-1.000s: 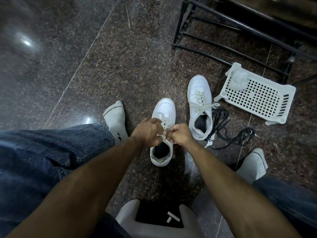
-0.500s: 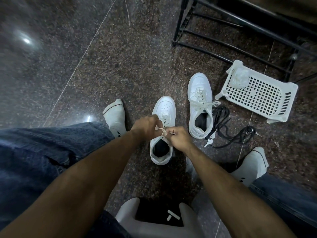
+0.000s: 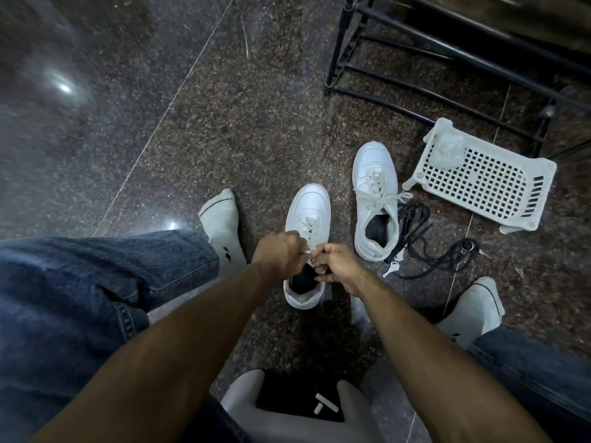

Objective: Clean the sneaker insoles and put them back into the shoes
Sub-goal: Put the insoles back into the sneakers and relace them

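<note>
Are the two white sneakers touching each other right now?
Apart. The head view shows a strip of dark floor between the near sneaker, whose laces both hands are working, and the far sneaker beside the black cord.

Both forearms reach forward, left hand [image 3: 279, 254] and right hand [image 3: 335, 263] curled knuckle to knuckle, apparently pinching.

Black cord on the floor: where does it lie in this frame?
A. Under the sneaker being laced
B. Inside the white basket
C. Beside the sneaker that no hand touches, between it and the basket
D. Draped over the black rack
C: the black cord is coiled on the floor right beside the untouched sneaker, short of the white basket.
</note>
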The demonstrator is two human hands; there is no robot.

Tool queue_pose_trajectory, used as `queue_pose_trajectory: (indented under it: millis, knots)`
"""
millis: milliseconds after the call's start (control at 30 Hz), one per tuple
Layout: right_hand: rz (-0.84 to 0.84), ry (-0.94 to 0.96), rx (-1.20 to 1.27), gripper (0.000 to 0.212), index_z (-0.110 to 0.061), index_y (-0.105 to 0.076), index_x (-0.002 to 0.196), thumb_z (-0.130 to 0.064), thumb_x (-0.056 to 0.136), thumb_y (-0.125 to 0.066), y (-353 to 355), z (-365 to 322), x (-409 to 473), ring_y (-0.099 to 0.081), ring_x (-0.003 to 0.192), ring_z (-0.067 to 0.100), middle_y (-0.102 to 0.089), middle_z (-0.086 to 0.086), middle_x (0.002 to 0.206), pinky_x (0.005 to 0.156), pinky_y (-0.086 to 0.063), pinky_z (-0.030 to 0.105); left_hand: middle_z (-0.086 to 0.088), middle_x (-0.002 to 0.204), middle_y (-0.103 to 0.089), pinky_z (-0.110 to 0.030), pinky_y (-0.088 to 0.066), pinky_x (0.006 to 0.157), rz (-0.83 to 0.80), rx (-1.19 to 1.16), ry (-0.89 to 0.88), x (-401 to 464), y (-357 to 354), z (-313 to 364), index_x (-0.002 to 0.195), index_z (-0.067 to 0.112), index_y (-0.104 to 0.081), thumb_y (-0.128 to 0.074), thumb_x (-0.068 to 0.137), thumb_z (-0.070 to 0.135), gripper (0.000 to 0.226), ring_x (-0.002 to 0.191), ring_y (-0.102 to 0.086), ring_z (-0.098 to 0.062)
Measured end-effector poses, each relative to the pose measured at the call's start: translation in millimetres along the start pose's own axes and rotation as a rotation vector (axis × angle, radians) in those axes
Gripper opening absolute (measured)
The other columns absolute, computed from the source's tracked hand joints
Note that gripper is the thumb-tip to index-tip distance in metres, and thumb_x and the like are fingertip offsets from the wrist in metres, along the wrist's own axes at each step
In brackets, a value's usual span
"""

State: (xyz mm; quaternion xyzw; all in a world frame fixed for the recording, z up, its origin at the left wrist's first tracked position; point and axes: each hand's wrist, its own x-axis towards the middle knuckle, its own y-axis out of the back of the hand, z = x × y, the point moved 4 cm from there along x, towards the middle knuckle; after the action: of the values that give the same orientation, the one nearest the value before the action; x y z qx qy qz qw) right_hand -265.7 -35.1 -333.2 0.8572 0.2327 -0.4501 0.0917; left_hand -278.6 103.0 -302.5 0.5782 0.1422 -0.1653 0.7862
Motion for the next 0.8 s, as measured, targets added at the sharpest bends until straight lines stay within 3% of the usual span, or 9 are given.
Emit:
queue_pose_trajectory:
  millis: [133, 233, 333, 500, 600, 700, 800]
  knots:
    - [0.042, 0.251, -0.343, 0.016, -0.008, -0.074, 0.092, -0.004, 0.092, -0.059, 6, -10, 1, -0.062, 0.064, 0.009, -0.068, 0.002, 0.073, 0.064, -0.052, 0.028, -0.005, 0.112, -0.067, -0.035, -0.049, 0.084, -0.250, 0.009, 0.012, 12, 7, -5, 0.105, 0.021, -0.066, -0.056, 0.089, 0.037, 0.025, 0.102, -0.063, -0.027]
    - [0.223, 0.348, -0.919, 0.020, -0.028, -0.074, 0.097, -0.020, 0.090, -0.058, 20, -24, -4, -0.066, 0.086, 0.019, -0.073, -0.007, 0.095, 0.074, -0.051, 0.031, -0.003, 0.118, -0.064, -0.038, -0.050, 0.087, -0.303, 0.093, 0.038, 15, 17, -14, 0.114, 0.021, -0.064, -0.054, 0.089, 0.037, 0.032, 0.106, -0.061, -0.027]
    - [0.331, 0.338, -1.295, 0.019, -0.027, -0.063, 0.076, -0.013, 0.083, -0.053, 31, -31, -15, -0.063, 0.082, 0.026, -0.068, -0.002, 0.084, 0.067, -0.043, 0.030, -0.001, 0.112, -0.066, -0.036, -0.048, 0.077, -0.263, 0.183, 0.096, 13, 17, -20, 0.107, 0.023, -0.064, -0.052, 0.087, 0.036, 0.027, 0.099, -0.063, -0.025]
    - [0.319, 0.238, -1.384, 0.019, -0.024, -0.068, 0.092, -0.012, 0.082, -0.056, 28, -22, -18, -0.063, 0.088, 0.027, -0.067, 0.002, 0.090, 0.068, -0.041, 0.031, -0.001, 0.111, -0.065, -0.035, -0.047, 0.073, -0.213, 0.222, 0.183, 1, -2, -16, 0.112, 0.022, -0.064, -0.056, 0.086, 0.033, 0.029, 0.097, -0.064, -0.024]
    - [0.318, 0.359, -1.433, 0.022, -0.022, -0.067, 0.094, -0.009, 0.084, -0.053, 25, -18, -23, -0.061, 0.093, 0.024, -0.065, 0.000, 0.096, 0.065, -0.038, 0.030, -0.002, 0.111, -0.066, -0.038, -0.052, 0.077, -0.194, 0.163, 0.198, -7, -9, -20, 0.114, 0.022, -0.062, -0.055, 0.088, 0.034, 0.029, 0.097, -0.065, -0.026]
    - [0.406, 0.554, -1.408, 0.021, -0.017, -0.064, 0.105, -0.021, 0.095, -0.046, 35, -17, -31, -0.054, 0.098, 0.020, -0.056, 0.001, 0.105, 0.068, -0.047, 0.032, -0.001, 0.118, -0.061, -0.039, -0.051, 0.072, -0.057, 0.020, 0.149, -20, -7, -18, 0.118, 0.020, -0.050, -0.050, 0.093, 0.037, 0.030, 0.095, -0.065, -0.028]
    - [0.592, 0.495, -1.377, 0.027, -0.016, -0.053, 0.117, -0.027, 0.093, -0.050, 59, -18, -34, -0.048, 0.100, 0.019, -0.048, 0.003, 0.110, 0.079, -0.050, 0.037, -0.002, 0.106, -0.061, -0.032, -0.039, 0.063, 0.029, -0.036, 0.007, -32, -6, -2, 0.106, 0.017, -0.047, -0.047, 0.095, 0.044, 0.029, 0.088, -0.062, -0.025]
